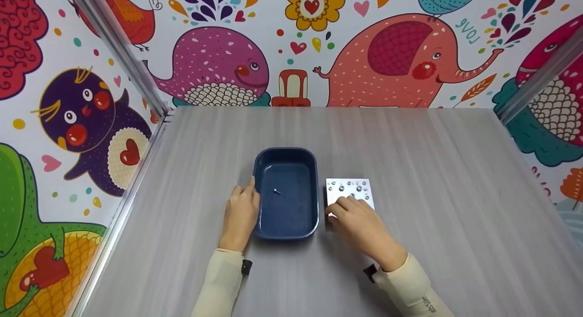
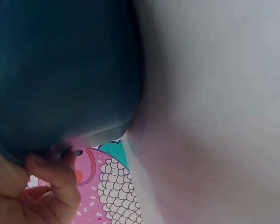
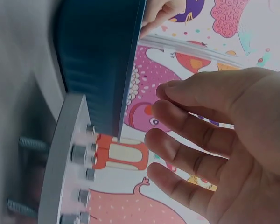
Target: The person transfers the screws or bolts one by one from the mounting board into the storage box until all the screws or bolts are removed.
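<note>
My left hand (image 1: 240, 217) rests along the left wall of a dark blue rectangular bin (image 1: 286, 234), index finger extended at its rim. In the left wrist view its other fingertips are bent close to the bin's side. One small screw (image 1: 276, 191) lies on the bin's floor. My right hand (image 1: 360, 223) is above the near part of a silver metal plate (image 1: 334, 199) set with several bolts. From the right wrist, the fingers (image 3: 165, 144) look loosely bent, with nothing visible between them and the thumb. Threaded bolt shanks (image 3: 33, 143) stick out under the plate, which stands raised off the table.
The grey wood-grain table (image 1: 205, 139) carries the bin and the plate side by side with a narrow gap between them. Printed cartoon panels (image 1: 218, 66) border the back and both sides. A metal frame post (image 1: 123, 53) stands at the left corner.
</note>
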`<state>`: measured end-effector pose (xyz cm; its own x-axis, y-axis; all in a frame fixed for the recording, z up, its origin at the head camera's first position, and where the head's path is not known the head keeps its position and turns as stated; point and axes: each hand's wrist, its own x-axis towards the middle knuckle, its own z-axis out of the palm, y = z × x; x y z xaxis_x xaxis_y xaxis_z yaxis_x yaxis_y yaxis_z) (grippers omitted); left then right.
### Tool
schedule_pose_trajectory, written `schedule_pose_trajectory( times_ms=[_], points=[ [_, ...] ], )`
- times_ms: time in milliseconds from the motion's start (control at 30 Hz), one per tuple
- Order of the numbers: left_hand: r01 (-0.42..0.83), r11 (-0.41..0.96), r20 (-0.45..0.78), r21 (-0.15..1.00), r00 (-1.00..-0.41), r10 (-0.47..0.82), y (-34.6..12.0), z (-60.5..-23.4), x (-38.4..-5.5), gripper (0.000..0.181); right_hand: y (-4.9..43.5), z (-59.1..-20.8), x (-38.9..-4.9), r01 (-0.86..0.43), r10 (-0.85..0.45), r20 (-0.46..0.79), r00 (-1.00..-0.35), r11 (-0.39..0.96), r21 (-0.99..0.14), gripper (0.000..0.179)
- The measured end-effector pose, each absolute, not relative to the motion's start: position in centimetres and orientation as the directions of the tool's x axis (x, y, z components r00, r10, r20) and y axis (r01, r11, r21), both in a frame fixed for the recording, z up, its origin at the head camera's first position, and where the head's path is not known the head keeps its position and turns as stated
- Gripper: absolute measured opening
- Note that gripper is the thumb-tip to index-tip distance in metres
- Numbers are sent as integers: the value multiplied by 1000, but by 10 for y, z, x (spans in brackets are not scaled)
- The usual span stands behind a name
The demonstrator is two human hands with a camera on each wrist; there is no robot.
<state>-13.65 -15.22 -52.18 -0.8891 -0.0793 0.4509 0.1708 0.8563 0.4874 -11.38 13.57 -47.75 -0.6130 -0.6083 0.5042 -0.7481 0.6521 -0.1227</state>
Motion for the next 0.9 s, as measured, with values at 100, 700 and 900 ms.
schedule_pose_trajectory(
  times_ms=[100, 700, 900],
  points=[
    [170, 854, 446, 491, -892, -79, -152, -522, -136, 35, 143, -476, -115, -730, -601, 473, -644, 669, -142, 20],
    [165, 856, 442, 490, -893, -81, -152, -520, -136, 34, 199, -467, -132, -583, -475, 406, -781, 788, -199, 20],
    [162, 859, 438, 485, -896, -78, -152, -521, -136, 35, 208, -472, -138, -566, -454, 418, -787, 801, -196, 19]
  ],
)
